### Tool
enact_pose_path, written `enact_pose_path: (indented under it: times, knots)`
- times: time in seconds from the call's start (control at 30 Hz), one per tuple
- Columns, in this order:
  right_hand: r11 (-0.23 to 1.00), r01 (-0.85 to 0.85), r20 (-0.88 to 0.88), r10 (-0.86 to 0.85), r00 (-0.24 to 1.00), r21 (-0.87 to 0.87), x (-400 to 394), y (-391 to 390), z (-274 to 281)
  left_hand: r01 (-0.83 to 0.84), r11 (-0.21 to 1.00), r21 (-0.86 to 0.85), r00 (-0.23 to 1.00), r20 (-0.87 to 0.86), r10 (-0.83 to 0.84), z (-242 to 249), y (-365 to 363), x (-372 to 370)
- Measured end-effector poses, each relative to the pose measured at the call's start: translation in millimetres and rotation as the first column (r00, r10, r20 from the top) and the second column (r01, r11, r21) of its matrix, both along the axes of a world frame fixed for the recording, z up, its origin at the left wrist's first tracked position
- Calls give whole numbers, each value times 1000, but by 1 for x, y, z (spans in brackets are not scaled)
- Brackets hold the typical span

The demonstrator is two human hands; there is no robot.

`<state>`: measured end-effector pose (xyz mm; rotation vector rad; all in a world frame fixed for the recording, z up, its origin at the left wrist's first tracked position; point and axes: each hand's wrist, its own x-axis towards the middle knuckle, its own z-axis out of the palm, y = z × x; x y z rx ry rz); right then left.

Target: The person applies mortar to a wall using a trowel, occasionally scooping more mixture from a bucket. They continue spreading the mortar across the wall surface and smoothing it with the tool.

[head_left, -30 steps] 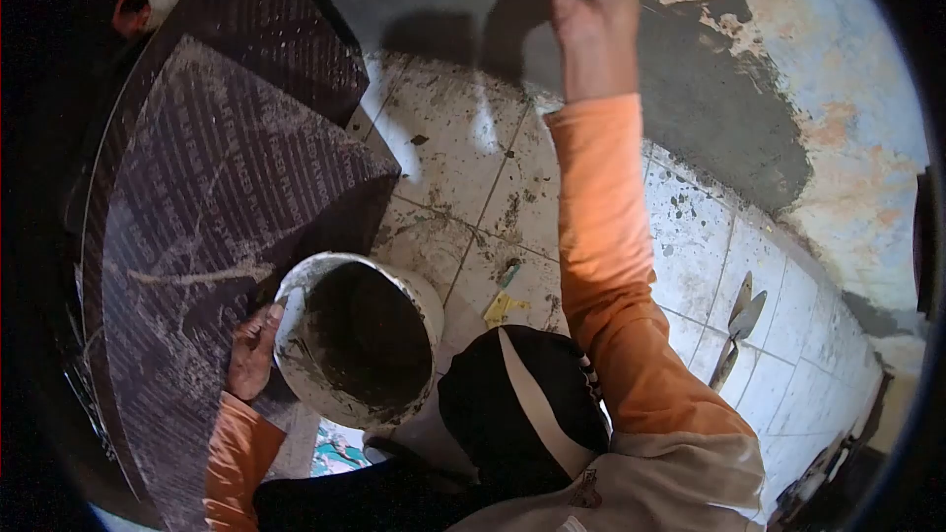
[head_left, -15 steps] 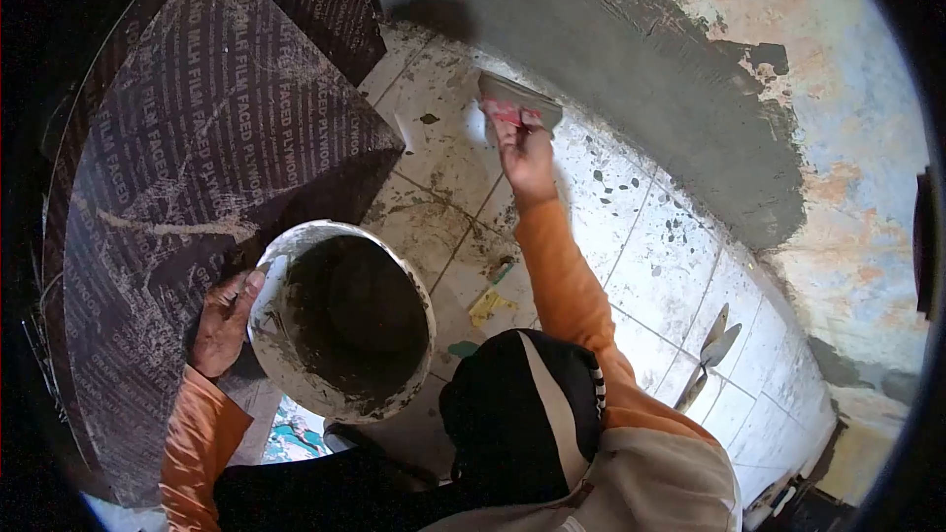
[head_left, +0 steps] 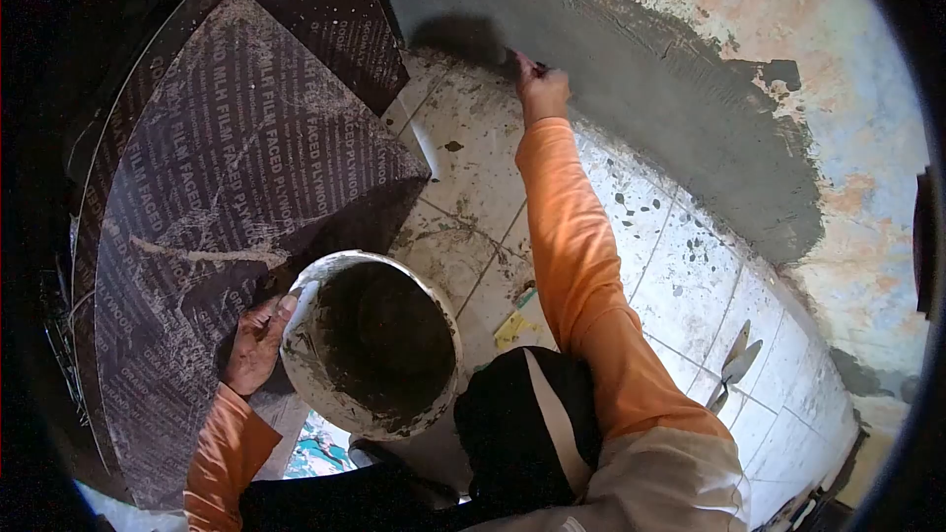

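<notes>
My left hand (head_left: 258, 347) grips the rim of a white bucket (head_left: 451, 309), thumb over the edge and fingers outside. Dark grey wet mortar (head_left: 384, 335) sits inside, and smears coat the bucket's wall. My right arm reaches forward to the foot of the wall. There my right hand (head_left: 544, 97) is closed around a wide-bladed putty knife (head_left: 510, 63), seen nearly edge-on against fresh grey plaster (head_left: 631, 79). The hand and shadow partly hide the tool.
Film-faced plywood sheets (head_left: 236, 128) lie at the left. Two pointed trowels (head_left: 737, 363) rest on the spattered white floor tiles (head_left: 680, 296) at right. Bare, peeling wall (head_left: 857, 108) shows beyond the plaster. A yellow scrap (head_left: 517, 327) lies near the bucket.
My right hand has moved forward from above the floor tiles to the plastered wall, turning the putty knife edge-on. My left hand still grips the bucket; the view has shifted slightly.
</notes>
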<state>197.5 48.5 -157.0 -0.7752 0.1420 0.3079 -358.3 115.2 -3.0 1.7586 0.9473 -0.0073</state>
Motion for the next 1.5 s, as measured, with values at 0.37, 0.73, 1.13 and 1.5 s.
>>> enact_pose_path:
  times: [0.37,0.73,1.13,1.5]
  knots:
    - [539,286,535,387,751,-792,58,-37,201,31,998,-62,998,52,-27,-13,5,-11]
    - [954,-159,286,83,955,254,-104,-164,129,5,996,-91,999,-38,-8,-7,9,-9]
    - [973,34,-78,-17,997,229,29,-140,-54,3,998,-67,998,56,0,-17,9,-11]
    - [732,-293,199,216,956,614,-40,-224,204,23,997,-69,999,33,-21,-16,9,-11]
